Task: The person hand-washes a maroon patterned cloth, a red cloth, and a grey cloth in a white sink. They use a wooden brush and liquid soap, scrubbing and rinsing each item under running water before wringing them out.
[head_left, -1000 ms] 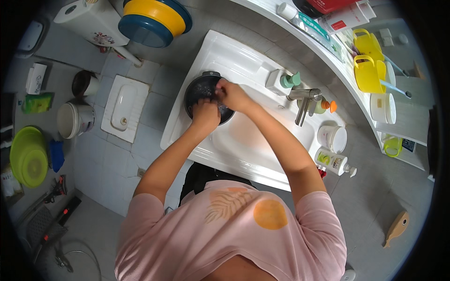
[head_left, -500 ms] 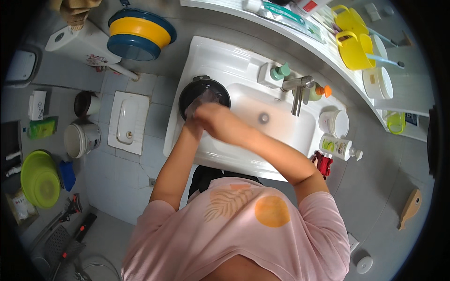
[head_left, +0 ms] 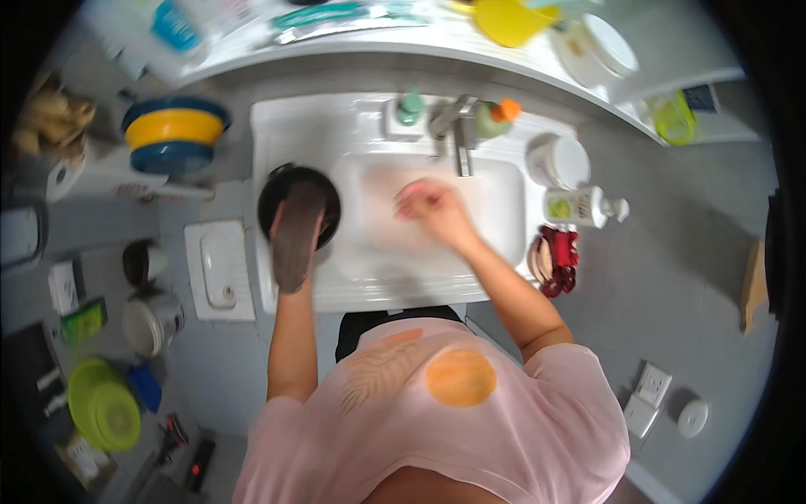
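My left hand (head_left: 320, 217) is at the black round basin (head_left: 334, 202), which stands on the left side of the white sink. A long dark grey-brown strip, cloth-like and smooth, (head_left: 298, 239) lies over this hand from the wrist to inside the basin. Only slivers of skin show along its sides, so most fingers are hidden. Over the sink bowl (head_left: 495, 244) hovers my right hand (head_left: 432, 206), blurred, its fingers bent, below and left of the metal tap (head_left: 463, 139). I see nothing clear in it.
Behind the sink stand a green-topped pump dispenser (head_left: 407, 118) and an orange-capped bottle (head_left: 495, 119). On the right are a white tub (head_left: 561, 161), a white pump bottle (head_left: 579, 207) and a red bundle (head_left: 565, 248). A shelf (head_left: 369, 42) overhangs the back.
My right hand has left my left wrist and moved right, over the sink bowl. The dark strip now shows over my left hand. The view has turned and shifted.
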